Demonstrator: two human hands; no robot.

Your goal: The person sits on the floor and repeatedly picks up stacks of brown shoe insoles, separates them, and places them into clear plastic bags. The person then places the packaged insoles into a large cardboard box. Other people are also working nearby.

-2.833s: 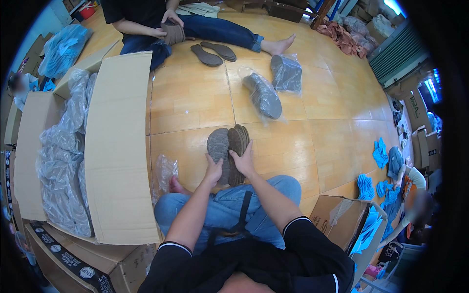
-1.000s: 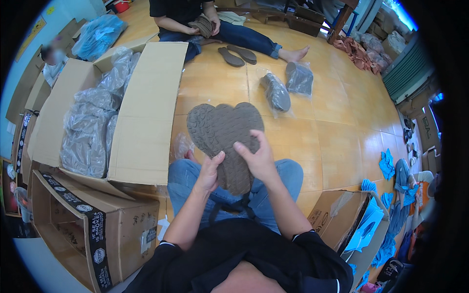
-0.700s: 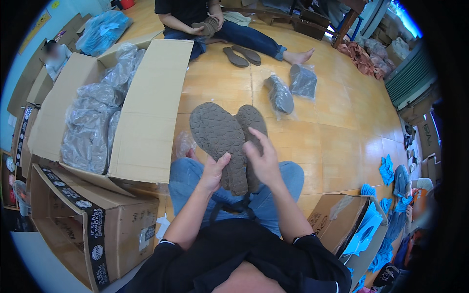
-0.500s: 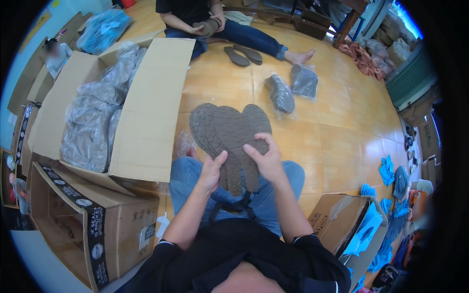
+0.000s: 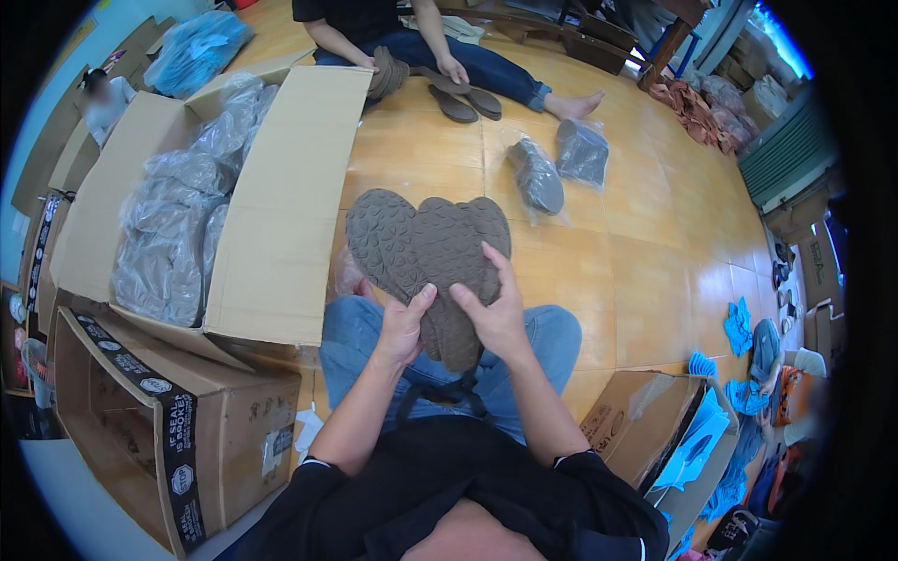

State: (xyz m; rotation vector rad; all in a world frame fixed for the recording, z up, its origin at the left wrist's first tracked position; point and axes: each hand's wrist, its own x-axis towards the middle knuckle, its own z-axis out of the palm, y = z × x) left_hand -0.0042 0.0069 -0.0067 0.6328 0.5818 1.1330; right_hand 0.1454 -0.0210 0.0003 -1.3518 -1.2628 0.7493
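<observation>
Several dark brown, textured shoe soles (image 5: 449, 234) are fanned out between my two hands, above my crossed legs. Their lower ends overlap in a narrow bundle and the wide ends spread apart. My left hand (image 5: 404, 327) grips the bundle from the left, thumb lying on top and fingers hidden underneath. On the other side my right hand (image 5: 493, 313) holds them, with its thumb on the face and a finger along the right edge. How the soles overlap underneath cannot be seen.
An open carton (image 5: 281, 206) of plastic-wrapped bundles stands at left, above another open box (image 5: 224, 421). Two wrapped bundles (image 5: 538, 178) lie ahead. A seated co-worker handles similar soles (image 5: 454, 103). A box with blue sheets (image 5: 692, 439) stands at right.
The soles in my hands have shifted in their fan, the left one spreading further left and the others closer together. The co-worker's hand has moved down to the soles on the floor.
</observation>
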